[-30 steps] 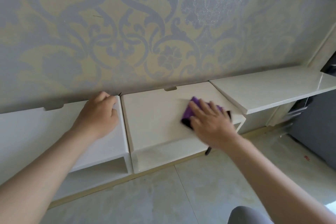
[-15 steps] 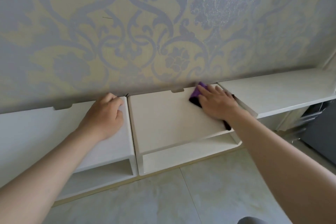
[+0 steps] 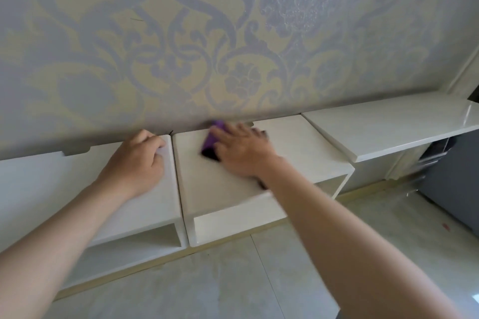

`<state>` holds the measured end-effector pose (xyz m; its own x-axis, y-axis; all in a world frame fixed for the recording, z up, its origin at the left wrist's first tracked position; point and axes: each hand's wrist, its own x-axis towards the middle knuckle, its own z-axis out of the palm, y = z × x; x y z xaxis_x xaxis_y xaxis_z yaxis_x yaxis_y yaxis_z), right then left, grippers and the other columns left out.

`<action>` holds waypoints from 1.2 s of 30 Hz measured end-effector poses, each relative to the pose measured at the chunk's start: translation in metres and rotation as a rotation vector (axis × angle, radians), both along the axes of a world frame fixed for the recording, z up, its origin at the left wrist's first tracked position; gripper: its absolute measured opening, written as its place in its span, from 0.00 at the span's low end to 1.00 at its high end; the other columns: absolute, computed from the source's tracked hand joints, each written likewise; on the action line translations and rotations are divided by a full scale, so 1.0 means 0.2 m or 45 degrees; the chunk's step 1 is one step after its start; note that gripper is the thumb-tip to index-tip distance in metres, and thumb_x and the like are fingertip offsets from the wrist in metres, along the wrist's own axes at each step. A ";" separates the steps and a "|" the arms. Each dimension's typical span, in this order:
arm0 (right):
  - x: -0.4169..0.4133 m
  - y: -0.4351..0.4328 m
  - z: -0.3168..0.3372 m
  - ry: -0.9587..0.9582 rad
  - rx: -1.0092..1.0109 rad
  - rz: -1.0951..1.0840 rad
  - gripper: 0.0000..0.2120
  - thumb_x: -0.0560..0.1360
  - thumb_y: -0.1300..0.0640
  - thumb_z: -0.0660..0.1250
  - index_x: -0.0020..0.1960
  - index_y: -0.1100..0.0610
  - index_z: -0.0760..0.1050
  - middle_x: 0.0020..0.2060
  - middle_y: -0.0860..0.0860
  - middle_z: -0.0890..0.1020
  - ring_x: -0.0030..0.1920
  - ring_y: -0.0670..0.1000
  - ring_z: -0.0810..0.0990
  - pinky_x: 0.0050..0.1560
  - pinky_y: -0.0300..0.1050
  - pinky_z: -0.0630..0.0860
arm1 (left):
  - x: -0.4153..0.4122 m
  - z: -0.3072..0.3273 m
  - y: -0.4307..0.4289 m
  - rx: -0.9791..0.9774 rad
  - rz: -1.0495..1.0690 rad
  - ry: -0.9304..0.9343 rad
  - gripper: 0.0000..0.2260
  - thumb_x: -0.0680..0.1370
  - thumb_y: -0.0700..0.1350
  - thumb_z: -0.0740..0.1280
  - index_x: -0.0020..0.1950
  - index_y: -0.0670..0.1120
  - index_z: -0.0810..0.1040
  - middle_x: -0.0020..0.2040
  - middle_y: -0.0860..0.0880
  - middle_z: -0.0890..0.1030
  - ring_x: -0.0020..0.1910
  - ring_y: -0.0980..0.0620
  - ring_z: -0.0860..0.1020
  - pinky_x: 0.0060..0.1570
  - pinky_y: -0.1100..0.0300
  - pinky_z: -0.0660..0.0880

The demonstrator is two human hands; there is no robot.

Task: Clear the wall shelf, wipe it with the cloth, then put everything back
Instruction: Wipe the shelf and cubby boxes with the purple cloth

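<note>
Your purple cloth (image 3: 210,141) lies just above the centre of the frame, at the back of the middle shelf section (image 3: 298,147), close to the patterned wall (image 3: 233,46). It sits under your right hand (image 3: 242,154) and shows past the fingertips on their left. That hand is blurred but lies flat and spread, pressing the cloth down. Your left hand (image 3: 134,163), left of centre, rests with loosely bent fingers on the left section (image 3: 39,184) and holds nothing. There are one cloth, two hands and three shelf sections.
</note>
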<state>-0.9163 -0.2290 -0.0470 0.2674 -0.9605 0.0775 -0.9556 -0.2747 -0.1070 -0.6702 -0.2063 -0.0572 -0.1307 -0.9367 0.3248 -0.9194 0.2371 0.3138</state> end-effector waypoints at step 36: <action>0.22 0.02 0.02 -0.048 0.133 0.028 0.28 0.80 0.40 0.43 0.80 0.39 0.47 0.82 0.46 0.48 0.81 0.54 0.45 0.78 0.61 0.41 | -0.03 0.04 0.03 0.070 0.024 -0.002 0.23 0.71 0.47 0.51 0.58 0.42 0.77 0.60 0.46 0.74 0.61 0.43 0.72 0.56 0.52 0.71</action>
